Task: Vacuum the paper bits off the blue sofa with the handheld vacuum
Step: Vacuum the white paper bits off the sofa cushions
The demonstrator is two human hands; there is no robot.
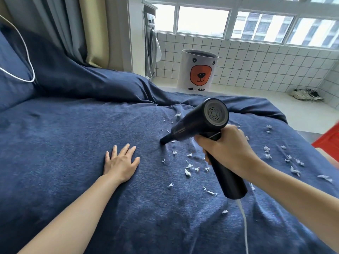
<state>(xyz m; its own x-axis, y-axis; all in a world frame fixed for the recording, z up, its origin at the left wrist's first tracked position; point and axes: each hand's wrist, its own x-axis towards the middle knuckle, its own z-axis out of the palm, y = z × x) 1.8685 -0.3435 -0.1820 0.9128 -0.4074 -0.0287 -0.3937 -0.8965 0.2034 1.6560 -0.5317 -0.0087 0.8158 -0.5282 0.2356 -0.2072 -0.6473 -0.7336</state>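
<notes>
Both hands are on the job from where I watch. My right hand (224, 149) is wrapped tight around the grip of the black handheld vacuum (200, 123), its white cord (243, 219) trailing down toward me. My left hand (120, 163) lies flat, fingers spread, on the blue sofa (64, 153). The nozzle tip touches the fabric, with white paper bits (189, 169) scattered around and to the right. Beyond stands a bear-faced bin (199, 70) against the tiled wall.
</notes>
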